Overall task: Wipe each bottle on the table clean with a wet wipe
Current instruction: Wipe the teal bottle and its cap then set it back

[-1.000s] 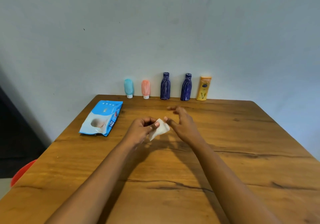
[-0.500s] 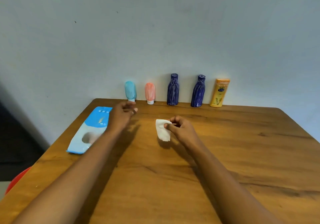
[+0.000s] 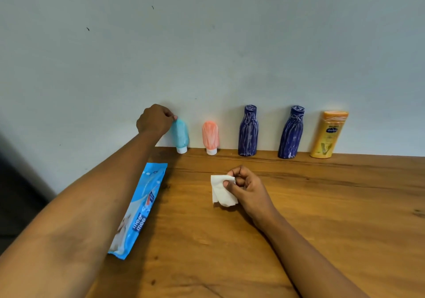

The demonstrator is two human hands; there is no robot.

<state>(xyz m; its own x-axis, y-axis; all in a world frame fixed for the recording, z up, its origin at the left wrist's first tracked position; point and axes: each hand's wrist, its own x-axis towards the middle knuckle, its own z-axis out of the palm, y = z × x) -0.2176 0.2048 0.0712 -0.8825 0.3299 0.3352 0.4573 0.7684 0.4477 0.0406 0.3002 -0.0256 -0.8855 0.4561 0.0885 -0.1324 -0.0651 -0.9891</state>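
The left hand is stretched far out to the wall. Its fingers are curled and seem to pinch the top end of the blue-green bottle. The bottle stands tall on its white cap, straight down below those fingertips. The right hand is well apart from the bottle, closer to the person. Its thumb and fingers pinch the wet wipe, which hangs just left of them over the table. I think the bottle must come back to the wipe.
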